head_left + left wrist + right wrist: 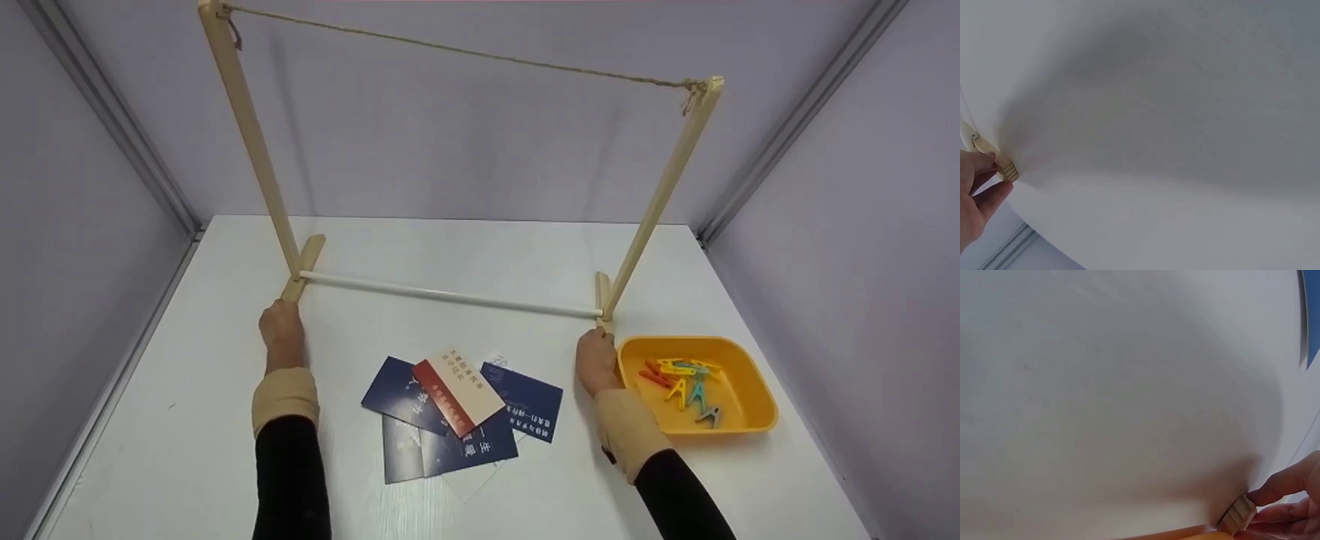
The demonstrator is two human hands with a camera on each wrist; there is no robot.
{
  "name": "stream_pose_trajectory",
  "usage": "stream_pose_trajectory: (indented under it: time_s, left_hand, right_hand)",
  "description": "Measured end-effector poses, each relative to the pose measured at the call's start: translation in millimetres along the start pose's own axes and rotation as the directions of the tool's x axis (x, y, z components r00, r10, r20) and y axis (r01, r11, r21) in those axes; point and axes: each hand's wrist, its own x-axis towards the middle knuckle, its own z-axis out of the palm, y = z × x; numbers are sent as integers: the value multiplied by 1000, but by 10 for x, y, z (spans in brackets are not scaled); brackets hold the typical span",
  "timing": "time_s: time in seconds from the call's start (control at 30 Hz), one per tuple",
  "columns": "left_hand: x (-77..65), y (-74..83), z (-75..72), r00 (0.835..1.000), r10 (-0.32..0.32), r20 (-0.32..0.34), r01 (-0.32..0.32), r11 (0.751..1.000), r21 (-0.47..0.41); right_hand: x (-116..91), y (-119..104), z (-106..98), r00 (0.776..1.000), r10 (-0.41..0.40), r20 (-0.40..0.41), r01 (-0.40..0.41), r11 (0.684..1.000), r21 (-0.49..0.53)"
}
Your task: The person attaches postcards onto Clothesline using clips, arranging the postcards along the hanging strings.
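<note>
left hand (280, 330) pinching left foot (304, 268) of wooden rack (457, 296), right hand (596, 358) gripping right foot (602, 300). rack standing mid-table, looks placed. string (465, 52) bare, cards (457, 409) loose on table, pegs (686, 382) in yellow tray (754, 397). hanging not started imo.

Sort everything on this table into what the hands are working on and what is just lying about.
In hand: wooden frame, its feet gripped by the left hand and right hand.

Lying about: cards; yellow tray of clothespins.
</note>
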Motion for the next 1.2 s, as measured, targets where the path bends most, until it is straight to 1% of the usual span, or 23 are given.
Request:
stream_pose_trajectory:
  time_s: [0.13, 0.23, 0.33, 0.47, 0.73, 0.87, 1.0, 1.1, 1.2]
  left_hand:
    - [-24, -45, 9, 999, -31, -24, 31, 1000, -5]
    - [-49, -71, 34, 998, -46, -34, 46, 999, -4]
    - [-74, -84, 55, 997, -58, -45, 57, 998, -7]
    - [-107, -91, 48, 997, -53, -59, 54, 998, 14]
    - [-173, -102, -1, 997, 17, -75, -15, 1000, 21]
    - [-203, -122, -24, 996, 19, -86, -19, 1000, 11]
    - [-233, -138, -61, 997, 14, -78, -13, 1000, 11]
    - [-245, -124, -79, 999, 5, -52, -4, 1000, 18]
    - [-247, -93, -80, 999, -1, -32, 1, 1000, 21]
  right_hand:
    - [-7, -27, -15, 998, 24, -59, -21, 999, 41]
    - [-5, -44, -21, 996, 35, -85, -31, 998, 57]
    - [-1, -54, -16, 998, 34, -62, -31, 999, 43]
    - [6, -59, -8, 999, 31, -41, -30, 999, 45]
    - [18, -58, -17, 997, 36, -72, -29, 995, 93]
    - [10, -60, -30, 997, 32, -70, -27, 997, 75]
    - [-10, -60, -43, 998, 9, -55, -6, 999, 44]
    - [-15, -41, -55, 1000, -9, -21, 10, 1000, 19]
    - [-16, -12, -64, 1000, 0, 21, -1, 1000, 17]
